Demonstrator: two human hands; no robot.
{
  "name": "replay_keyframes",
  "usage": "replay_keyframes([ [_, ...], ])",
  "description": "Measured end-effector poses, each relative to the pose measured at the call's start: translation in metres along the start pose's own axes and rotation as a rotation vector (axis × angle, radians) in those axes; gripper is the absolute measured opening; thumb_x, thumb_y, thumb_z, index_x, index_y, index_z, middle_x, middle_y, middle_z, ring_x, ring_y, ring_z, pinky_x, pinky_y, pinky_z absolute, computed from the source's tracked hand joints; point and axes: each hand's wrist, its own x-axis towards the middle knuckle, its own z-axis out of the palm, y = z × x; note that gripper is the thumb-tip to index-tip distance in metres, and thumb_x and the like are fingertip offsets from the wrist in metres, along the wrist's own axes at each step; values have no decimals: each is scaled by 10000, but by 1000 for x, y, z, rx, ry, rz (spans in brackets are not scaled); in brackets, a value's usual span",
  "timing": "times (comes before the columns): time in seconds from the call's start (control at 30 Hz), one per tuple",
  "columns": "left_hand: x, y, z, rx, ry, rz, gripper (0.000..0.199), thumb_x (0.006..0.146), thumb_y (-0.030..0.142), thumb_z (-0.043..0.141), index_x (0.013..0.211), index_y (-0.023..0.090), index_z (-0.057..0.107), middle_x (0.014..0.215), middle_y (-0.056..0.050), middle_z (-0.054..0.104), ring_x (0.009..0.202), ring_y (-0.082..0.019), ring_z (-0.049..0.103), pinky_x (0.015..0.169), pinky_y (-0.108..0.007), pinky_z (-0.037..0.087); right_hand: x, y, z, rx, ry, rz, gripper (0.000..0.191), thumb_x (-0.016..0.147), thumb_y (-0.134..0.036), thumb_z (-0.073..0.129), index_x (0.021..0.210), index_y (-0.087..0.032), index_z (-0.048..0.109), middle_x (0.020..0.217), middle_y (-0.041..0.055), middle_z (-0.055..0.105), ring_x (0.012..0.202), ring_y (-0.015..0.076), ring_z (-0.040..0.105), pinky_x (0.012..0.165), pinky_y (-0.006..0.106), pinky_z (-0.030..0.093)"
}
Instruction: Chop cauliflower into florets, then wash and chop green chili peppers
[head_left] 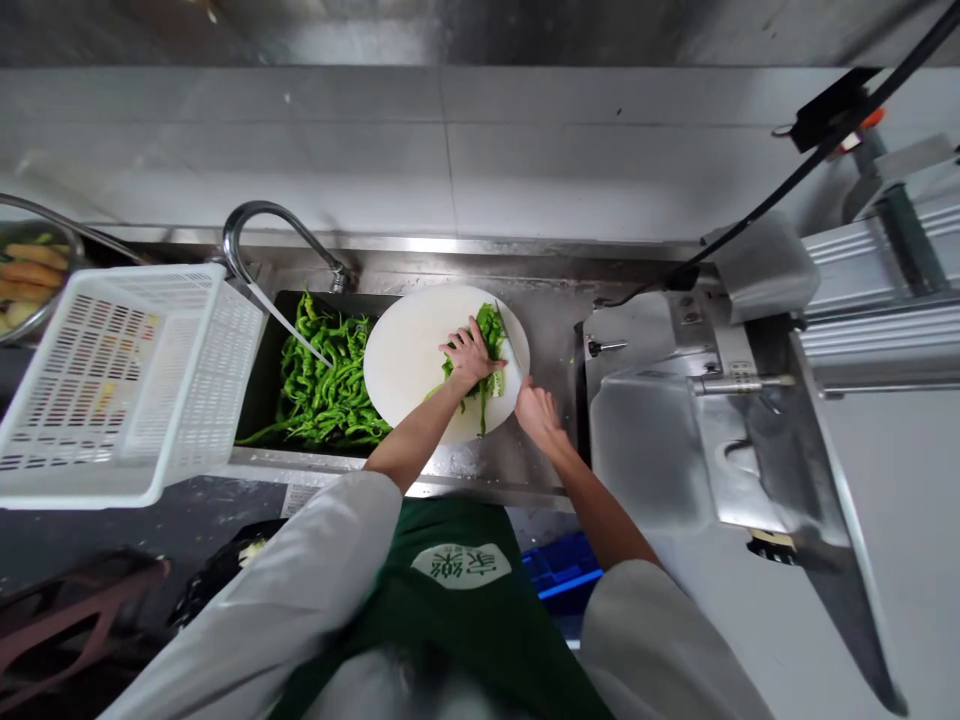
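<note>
My left hand (468, 356) lies over a bunch of long green peppers (491, 328) on a round white cutting board (401, 350). Its fingers are spread and rest on the peppers. Closed round a handle, my right hand (538, 410) holds a knife (513, 345) at the board's right side. The blade points away from me, along the right edge of the peppers. Cut pepper pieces (496, 383) show pale insides beside my left thumb. More whole green peppers (330, 375) fill the sink basin to the left of the board.
A curved faucet (262, 210) reaches over the basin. At the left stand a white plastic basket (191, 380) and a bowl of carrots (34, 270). A metal slicing machine (652, 440) is close on the right, with a black cable (750, 215) above it. A blue crate (559, 565) sits below.
</note>
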Motion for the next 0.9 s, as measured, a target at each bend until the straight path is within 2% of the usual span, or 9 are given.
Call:
replay_keyframes([
  [0.1, -2, -7, 0, 89, -33, 42, 1328, 719, 688, 755, 1669, 148, 1, 1556, -285, 395, 1359, -475, 397, 1089, -695, 307, 2, 9, -1, 18, 76, 36, 370, 1034, -139, 335, 1325, -64, 551, 1112, 219, 750, 1065, 279, 738, 905, 323, 519],
  [0.23, 7, -48, -14, 156, -177, 262, 1340, 703, 559, 811, 1669, 185, -39, 1561, -247, 409, 1352, -428, 431, 1125, -631, 306, 9, 18, -4, -5, 103, 45, 390, 1037, -136, 297, 1323, -52, 548, 1105, 233, 748, 1060, 295, 737, 902, 348, 526],
  [0.3, 8, -69, -19, 187, -218, 399, 1357, 690, 497, 829, 1667, 194, -63, 1579, -226, 399, 1382, -408, 416, 1160, -596, 285, 10, 12, -1, -27, 89, -8, 393, 1025, -111, 314, 1340, -41, 537, 1105, 236, 749, 1065, 303, 734, 915, 361, 526],
  [0.37, 7, -85, -21, 198, -226, 466, 1377, 681, 468, 838, 1664, 190, -85, 1595, -217, 385, 1407, -396, 397, 1187, -589, 254, 7, 2, 5, -43, 66, -69, 388, 1018, -91, 339, 1349, -43, 534, 1110, 238, 747, 1074, 301, 732, 932, 363, 520],
  [0.47, 2, -95, -20, 190, -208, 454, 1383, 697, 531, 821, 1661, 155, -98, 1622, -233, 339, 1444, -409, 351, 1208, -617, 200, 0, -12, 14, -54, 29, -107, 362, 1024, -97, 360, 1332, -56, 546, 1098, 232, 749, 1079, 285, 732, 941, 342, 512],
  [0.57, -7, -98, -16, 205, -175, 382, 1383, 695, 617, 802, 1663, 100, -40, 1625, -272, 311, 1459, -459, 298, 1200, -671, 145, 1, -16, 15, -76, 18, -99, 367, 1043, -134, 334, 1344, -51, 527, 1080, 223, 753, 1057, 288, 739, 918, 343, 514],
  [0.67, -18, -98, -11, 209, -151, 316, 1321, 711, 626, 783, 1659, 58, 57, 1583, -297, 358, 1408, -486, 339, 1172, -724, 127, 5, -15, 6, -82, 4, -87, 369, 1071, -190, 299, 1331, -72, 533, 1105, 220, 749, 1055, 292, 741, 899, 343, 513],
  [0.73, -25, -99, -6, 202, -140, 327, 1233, 750, 589, 760, 1651, 48, 115, 1562, -297, 386, 1374, -471, 376, 1165, -730, 133, 4, -16, -3, -81, 12, -71, 363, 1085, -237, 293, 1301, -96, 549, 1110, 213, 748, 1062, 289, 739, 895, 334, 509],
  [0.9, -34, -99, 2, 186, -125, 362, 1121, 809, 541, 712, 1640, 38, 154, 1571, -290, 368, 1379, -464, 359, 1167, -733, 113, -19, -27, -18, -101, 52, -48, 400, 1100, -305, 250, 1326, -103, 510, 1074, 209, 751, 1044, 287, 741, 883, 330, 513],
])
